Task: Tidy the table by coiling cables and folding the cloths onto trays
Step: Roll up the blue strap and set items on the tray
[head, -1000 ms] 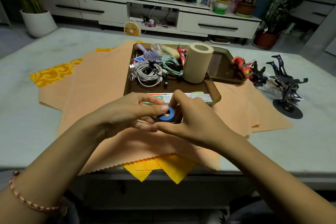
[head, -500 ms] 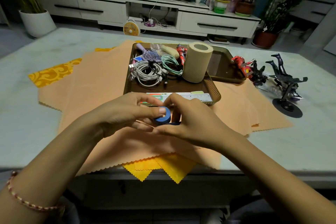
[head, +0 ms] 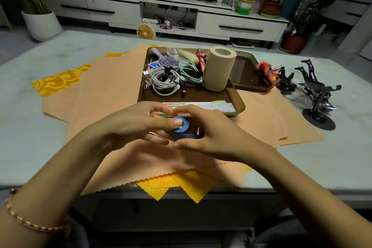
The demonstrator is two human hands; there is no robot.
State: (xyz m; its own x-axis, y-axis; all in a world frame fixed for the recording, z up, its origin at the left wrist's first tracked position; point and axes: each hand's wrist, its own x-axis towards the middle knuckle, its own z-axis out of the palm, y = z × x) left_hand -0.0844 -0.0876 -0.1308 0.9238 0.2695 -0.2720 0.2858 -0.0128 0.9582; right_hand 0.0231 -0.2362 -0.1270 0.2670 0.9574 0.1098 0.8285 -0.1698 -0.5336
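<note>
Since the earlier frame the left thumb has slid over the hole of the blue coil (head: 184,127), and the coil has tipped flatter. Both hands are together and clamped on it. The left hand (head: 136,125) pins it from above with the thumb, and the right hand (head: 213,133) curls round its far side, with a loose turn running under the right fingers. The coil hangs just above the orange cloth (head: 112,90), just in front of the near tray (head: 240,106).

To finish the winding well, the thumb should probably keep the wound turns pinned while the right hand feeds the tail on flat, untwisted and snug. If the pinch slackens, the roll is likely to spring open. The bare strip behind the ruler (head: 213,106) looks a fair place to set it down.

The near tray holds a white cable (head: 163,81) and a green cable (head: 189,70), both coiled, a brush (head: 167,60), a paper roll (head: 218,68), a red figure (head: 201,58) and the ruler along its front wall. A second tray (head: 261,86) lies behind and to the right. The cloths, among them a yellow one (head: 58,81), lie unfolded on the table (head: 30,127).
</note>
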